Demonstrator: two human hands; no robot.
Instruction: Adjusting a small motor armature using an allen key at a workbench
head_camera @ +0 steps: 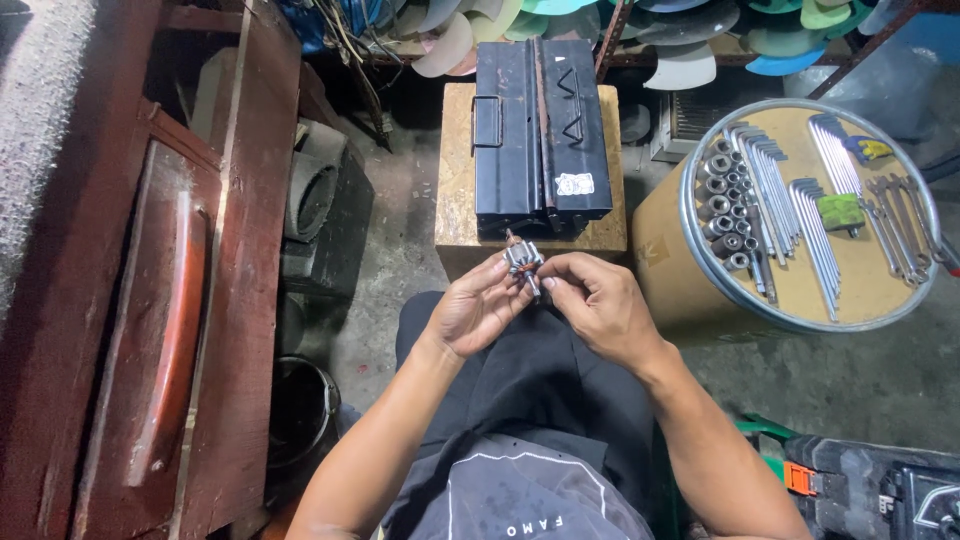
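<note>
A small motor armature (522, 260), grey metal with copper windings and a thin shaft, is held upright between both hands above my lap. My left hand (478, 308) grips it from the left with fingers curled round the body. My right hand (597, 303) pinches the lower end of its shaft with thumb and fingertips. Just beyond the hands a shut black metal toolbox (538, 128) lies on a low wooden block (455, 190).
At the right, a round drum top (858, 300) carries sockets (722, 205), hex keys (770, 190) and spanners (900, 230). A dark red wooden cabinet (150, 300) fills the left. A black bucket (300, 410) stands by my left knee. Fan blades (690, 40) hang behind.
</note>
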